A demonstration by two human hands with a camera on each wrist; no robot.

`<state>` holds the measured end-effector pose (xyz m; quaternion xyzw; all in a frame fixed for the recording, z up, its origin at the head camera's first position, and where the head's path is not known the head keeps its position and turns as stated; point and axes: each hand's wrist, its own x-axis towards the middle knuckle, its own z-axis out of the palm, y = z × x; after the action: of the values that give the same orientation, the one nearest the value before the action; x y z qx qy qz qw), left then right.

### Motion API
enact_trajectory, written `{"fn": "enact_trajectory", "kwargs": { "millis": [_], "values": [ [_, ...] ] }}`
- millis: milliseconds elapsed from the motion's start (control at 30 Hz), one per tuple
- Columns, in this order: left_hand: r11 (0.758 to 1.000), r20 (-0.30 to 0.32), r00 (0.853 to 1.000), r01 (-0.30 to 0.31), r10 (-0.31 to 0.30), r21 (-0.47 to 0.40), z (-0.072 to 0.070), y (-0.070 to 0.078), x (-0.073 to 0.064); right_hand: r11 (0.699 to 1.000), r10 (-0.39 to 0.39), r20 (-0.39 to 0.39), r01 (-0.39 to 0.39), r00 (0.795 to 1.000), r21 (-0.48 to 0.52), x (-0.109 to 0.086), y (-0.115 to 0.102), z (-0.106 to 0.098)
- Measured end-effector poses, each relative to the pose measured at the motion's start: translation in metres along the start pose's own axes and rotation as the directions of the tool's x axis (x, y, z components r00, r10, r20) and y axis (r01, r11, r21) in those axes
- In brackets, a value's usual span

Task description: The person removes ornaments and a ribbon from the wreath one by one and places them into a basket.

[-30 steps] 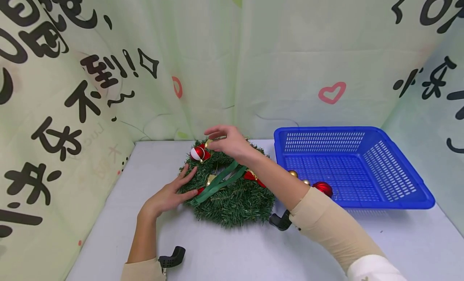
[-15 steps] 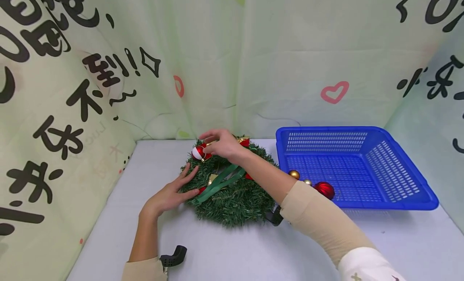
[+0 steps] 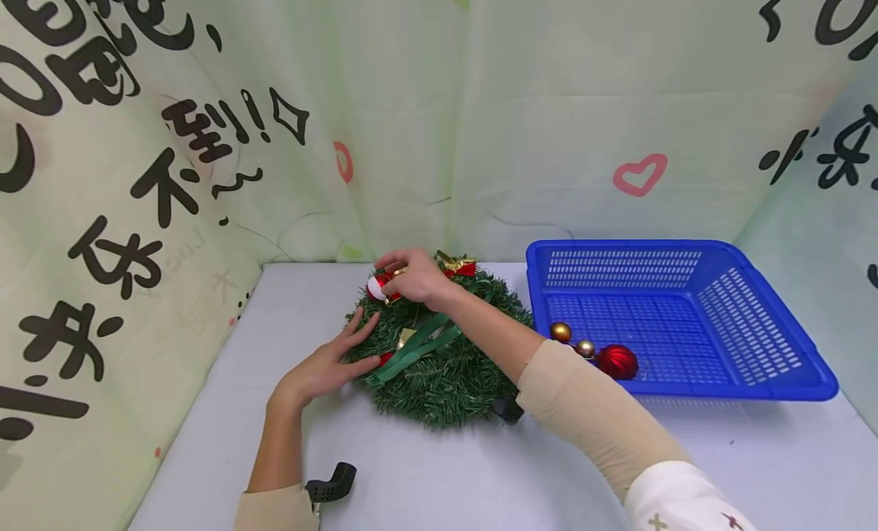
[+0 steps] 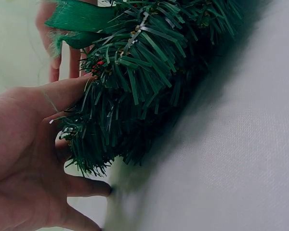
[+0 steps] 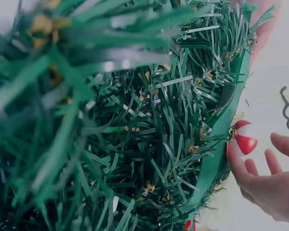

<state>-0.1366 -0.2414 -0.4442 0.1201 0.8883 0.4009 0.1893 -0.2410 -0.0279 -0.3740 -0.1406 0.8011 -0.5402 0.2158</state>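
Note:
A green tinsel wreath (image 3: 439, 394) lies on the white table, a green ribbon (image 3: 418, 352) across its middle. My left hand (image 3: 325, 372) rests on the wreath's left side, fingers spread and thumb over the greenery (image 4: 135, 82). At the far left of the ring hangs a red-and-white bauble (image 3: 374, 287). My right hand (image 3: 414, 279) reaches over the wreath to it. In the right wrist view a fingertip is right at the bauble (image 5: 244, 139), with the other fingers loosely spread. A red bow with gold trim (image 3: 458, 267) sits on the wreath's far side.
A blue plastic basket (image 3: 768, 310) stands to the right. Inside its near left corner are a red bauble (image 3: 617, 362) and small gold balls (image 3: 560, 332). A printed curtain (image 3: 521, 135) hangs behind and on both sides of the table.
My right hand has moved slightly left and down onto the red-and-white bauble, uncovering the red bow behind. More of the gold balls in the basket shows. My left hand keeps its place on the wreath.

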Motion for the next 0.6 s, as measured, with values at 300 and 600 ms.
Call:
{"fn": "enact_trajectory", "kwargs": {
  "millis": [300,600],
  "values": [
    [1.0,0.0,1.0,-0.003,0.003,-0.007,0.0,0.0,0.001,1.0,0.003,-0.015,-0.004,1.0,-0.023,0.006,0.005,0.005],
    [1.0,0.0,1.0,0.006,-0.006,-0.001,0.001,0.0,0.001,0.995,-0.054,-0.04,0.051,0.998,-0.08,0.012,0.014,0.008]
  ]
}}
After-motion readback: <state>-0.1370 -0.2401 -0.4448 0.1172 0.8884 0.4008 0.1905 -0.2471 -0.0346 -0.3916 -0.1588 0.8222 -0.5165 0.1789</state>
